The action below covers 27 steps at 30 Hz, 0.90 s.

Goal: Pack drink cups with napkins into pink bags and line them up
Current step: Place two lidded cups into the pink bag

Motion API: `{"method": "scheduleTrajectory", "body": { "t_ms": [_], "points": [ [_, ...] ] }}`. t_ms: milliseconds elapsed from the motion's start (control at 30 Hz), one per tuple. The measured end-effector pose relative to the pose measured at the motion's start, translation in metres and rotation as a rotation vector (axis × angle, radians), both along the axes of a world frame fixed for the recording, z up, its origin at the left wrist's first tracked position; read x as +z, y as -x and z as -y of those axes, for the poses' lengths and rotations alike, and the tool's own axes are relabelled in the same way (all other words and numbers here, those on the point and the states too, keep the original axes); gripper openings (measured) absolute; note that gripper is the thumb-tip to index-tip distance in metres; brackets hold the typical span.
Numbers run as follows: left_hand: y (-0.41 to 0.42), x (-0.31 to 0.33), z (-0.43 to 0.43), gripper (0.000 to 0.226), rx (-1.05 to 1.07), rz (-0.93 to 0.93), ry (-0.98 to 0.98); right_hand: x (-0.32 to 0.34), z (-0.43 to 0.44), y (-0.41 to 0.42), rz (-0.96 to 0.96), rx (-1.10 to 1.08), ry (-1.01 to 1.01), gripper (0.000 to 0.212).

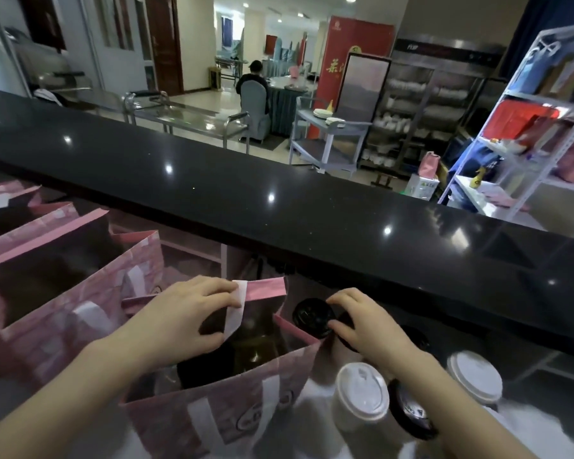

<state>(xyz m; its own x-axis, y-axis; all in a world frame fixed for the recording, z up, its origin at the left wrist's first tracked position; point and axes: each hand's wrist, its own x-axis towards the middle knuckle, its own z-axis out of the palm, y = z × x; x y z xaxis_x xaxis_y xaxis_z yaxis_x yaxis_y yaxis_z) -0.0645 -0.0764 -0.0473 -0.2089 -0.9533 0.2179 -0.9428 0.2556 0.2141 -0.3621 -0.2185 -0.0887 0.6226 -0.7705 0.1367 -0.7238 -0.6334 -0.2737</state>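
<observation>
– Dark polished counter runs across the far side, with a dining room beyond it. Where are the hands?

– Both are low and near, under the counter's edge. The left hand pinches the white handle at the far rim of the open pink bag, thumb and fingers closed on the strip, so the mouth gapes.

– And the other?

– The right hand is curled over a black-lidded cup, fingertips at the lid's far edge and thumb at its near edge. I read that as a grip on the lid. Whether the cup is standing or lifted, I cannot tell.

– How does that cup lie from the bag?

– It is just right of the mouth, close against the bag's right wall and upright, with its long axis vertical. The right hand is on it; the left is across the opening, on the bag.

– So the move?

– Likely straight up to clear the right rim, then left and down. A tilt could catch the rim.

– Anything inside?

– Something dark sits low at the left; I cannot name it. I can't make out a napkin.

– Around them?

– A white-lidded cup stands near, right of the bag, and a second white lid farther right. More bags stand open on the left.
</observation>
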Motion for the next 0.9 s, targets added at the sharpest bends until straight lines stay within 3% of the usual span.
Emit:
{"method": "scheduleTrajectory", "body": {
  "t_ms": [100,233,400,567,900],
  "points": [
    [0.009,-0.003,-0.003,0.049,0.076,0.155,-0.009,-0.022,0.028,-0.014,-0.239,0.063,-0.041,0.064],
    [0.01,-0.017,-0.016,0.085,0.227,0.266,-0.151,-0.04,0.055,-0.036,-0.395,0.097,-0.119,0.087],
    [0.011,-0.029,-0.033,0.104,0.279,0.253,-0.248,-0.046,0.061,-0.055,-0.306,0.158,-0.244,0.084],
    [0.014,-0.035,-0.028,0.106,0.254,0.267,-0.252,-0.022,0.033,-0.049,-0.171,0.236,-0.086,0.08],
    [0.0,-0.031,-0.013,0.105,0.217,0.341,-0.238,0.128,-0.023,-0.024,0.099,0.285,0.226,0.08]
  ]
}}
